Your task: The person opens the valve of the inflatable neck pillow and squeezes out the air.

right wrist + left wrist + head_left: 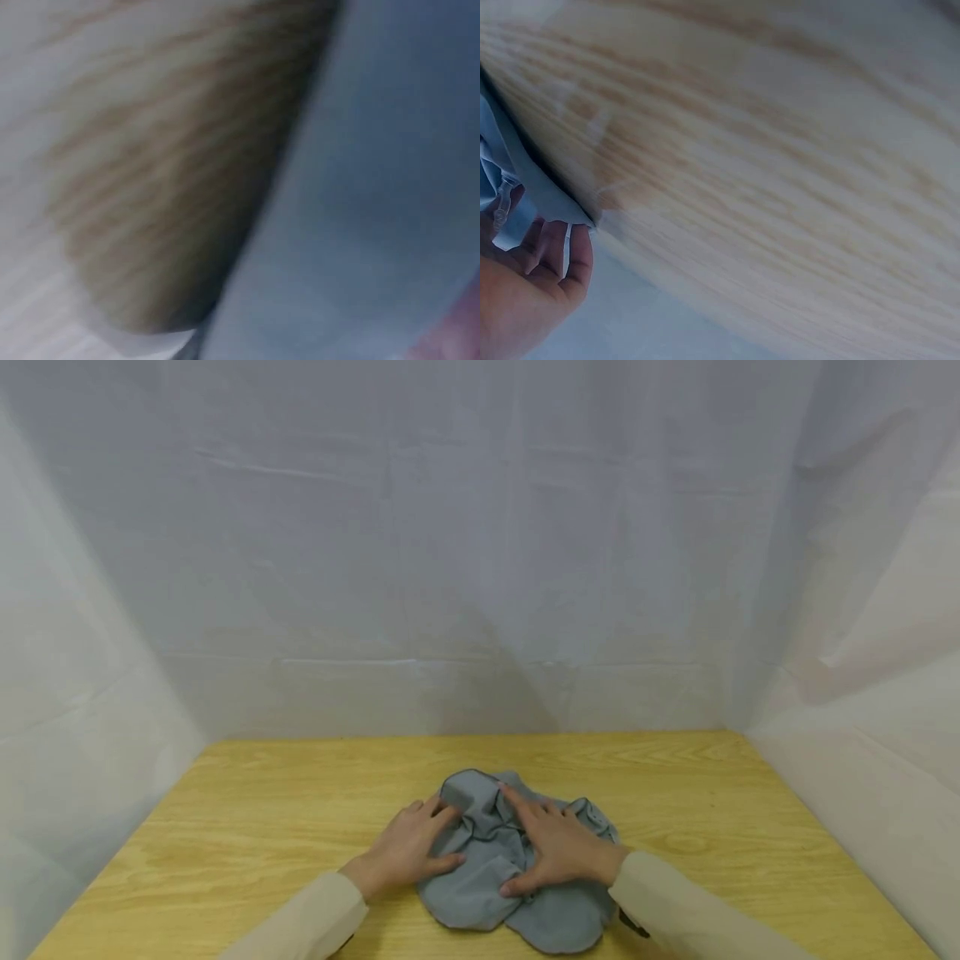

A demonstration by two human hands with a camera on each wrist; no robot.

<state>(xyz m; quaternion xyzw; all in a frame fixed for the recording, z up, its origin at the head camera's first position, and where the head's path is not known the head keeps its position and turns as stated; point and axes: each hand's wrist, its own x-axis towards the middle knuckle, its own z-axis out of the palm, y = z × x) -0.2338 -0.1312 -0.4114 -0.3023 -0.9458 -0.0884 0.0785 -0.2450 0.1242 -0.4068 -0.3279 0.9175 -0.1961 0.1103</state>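
Observation:
A crumpled grey cloth (468, 893) lies bunched on the wooden table, with rounded lobes toward the near edge and small dark dots at its right end. My left hand (405, 852) touches its left side, fingers and thumb spread apart. On the right part rests my right hand (558, 843), thumb stretched toward the middle. In the left wrist view, the fingers of the left hand (529, 292) meet the cloth's edge, near a small clear strip (502, 206). Blurred cloth (360, 187) fills much of the right wrist view, where only a bit of skin shows.
The wooden tabletop (247, 827) extends around the cloth on both sides and behind it. Pale sheeting (450, 568) hangs behind the table and along its left and right sides.

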